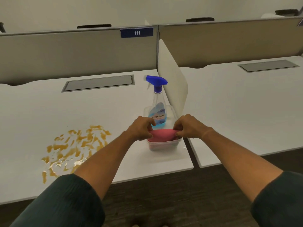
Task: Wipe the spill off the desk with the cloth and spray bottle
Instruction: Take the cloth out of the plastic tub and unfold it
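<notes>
A pink cloth (162, 135) lies bunched in the near end of a clear plastic tray (164, 145) at the right side of the white desk (41, 112). My left hand (141, 128) pinches the cloth's left end and my right hand (188, 126) pinches its right end. Just behind the cloth, a clear spray bottle (157, 110) with a blue trigger head and blue liquid stands upright in the same tray. An orange-brown spill (73, 148) is smeared over the desk's front left, well left of my hands.
A white divider panel (173, 82) stands just right of the tray. Grey partition walls (78, 53) run along the back, with a blue "111" sign (136, 32). A grey cable hatch (98, 83) is set into the desk. A second desk (246, 104) lies to the right.
</notes>
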Tool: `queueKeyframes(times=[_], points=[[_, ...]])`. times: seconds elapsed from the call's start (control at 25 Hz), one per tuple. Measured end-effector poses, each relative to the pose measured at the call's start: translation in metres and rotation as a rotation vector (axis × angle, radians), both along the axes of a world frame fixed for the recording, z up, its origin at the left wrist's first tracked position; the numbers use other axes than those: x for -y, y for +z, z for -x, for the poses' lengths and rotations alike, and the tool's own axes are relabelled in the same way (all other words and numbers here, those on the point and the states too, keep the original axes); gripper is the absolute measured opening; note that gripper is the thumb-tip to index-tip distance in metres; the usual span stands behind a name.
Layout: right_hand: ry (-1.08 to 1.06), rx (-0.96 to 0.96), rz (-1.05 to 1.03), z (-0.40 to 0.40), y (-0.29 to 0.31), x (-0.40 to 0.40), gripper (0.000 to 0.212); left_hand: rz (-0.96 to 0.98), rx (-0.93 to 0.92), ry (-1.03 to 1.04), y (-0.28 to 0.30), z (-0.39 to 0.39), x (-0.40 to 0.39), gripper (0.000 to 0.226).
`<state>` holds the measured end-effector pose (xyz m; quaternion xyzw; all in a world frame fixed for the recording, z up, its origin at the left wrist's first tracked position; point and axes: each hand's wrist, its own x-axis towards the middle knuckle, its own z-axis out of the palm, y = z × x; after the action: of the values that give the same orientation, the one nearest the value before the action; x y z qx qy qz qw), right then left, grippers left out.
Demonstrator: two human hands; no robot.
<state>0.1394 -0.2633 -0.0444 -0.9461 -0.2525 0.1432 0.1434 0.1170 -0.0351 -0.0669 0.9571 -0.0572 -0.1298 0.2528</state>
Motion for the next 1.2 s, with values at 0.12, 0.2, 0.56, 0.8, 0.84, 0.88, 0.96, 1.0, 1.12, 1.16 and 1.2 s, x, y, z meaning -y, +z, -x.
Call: queueKeyframes(times=[0.12, 0.2, 0.56, 0.8, 0.84, 0.88, 0.96, 1.0, 1.12, 1.16, 1.2], points=[[0.002, -0.014, -0.027, -0.003, 0.001, 0.002, 0.031, -0.013, 0.003, 0.001, 0.003, 0.001, -0.001, 0.042], [-0.001, -0.011, -0.05, -0.005, 0.003, 0.004, 0.029, -0.012, 0.009, -0.004, 0.008, 0.001, -0.002, 0.037], [0.051, 0.049, -0.126, -0.016, 0.044, 0.002, 0.025, -0.007, 0.075, 0.017, 0.059, 0.006, -0.012, 0.03], [0.109, 0.098, -0.133, -0.025, 0.08, -0.014, 0.023, -0.035, 0.137, 0.065, 0.108, 0.018, -0.03, 0.023], [0.122, 0.1, -0.134, -0.025, 0.086, -0.018, 0.023, -0.045, 0.145, 0.075, 0.115, 0.021, -0.034, 0.022], [0.138, 0.101, -0.132, -0.024, 0.091, -0.024, 0.023, -0.058, 0.15, 0.086, 0.122, 0.025, -0.039, 0.022], [0.173, 0.101, -0.122, -0.023, 0.101, -0.036, 0.021, -0.07, 0.145, 0.105, 0.133, 0.031, -0.05, 0.021], [0.197, 0.105, -0.114, -0.022, 0.105, -0.043, 0.019, -0.073, 0.142, 0.118, 0.138, 0.035, -0.055, 0.02], [0.272, 0.109, -0.071, -0.018, 0.116, -0.066, 0.017, -0.076, 0.114, 0.173, 0.151, 0.047, -0.074, 0.02], [0.289, 0.107, -0.057, -0.016, 0.119, -0.074, 0.017, -0.063, 0.099, 0.189, 0.154, 0.052, -0.08, 0.019], [0.302, 0.103, -0.047, -0.015, 0.121, -0.082, 0.017, -0.047, 0.086, 0.203, 0.156, 0.057, -0.088, 0.019]])
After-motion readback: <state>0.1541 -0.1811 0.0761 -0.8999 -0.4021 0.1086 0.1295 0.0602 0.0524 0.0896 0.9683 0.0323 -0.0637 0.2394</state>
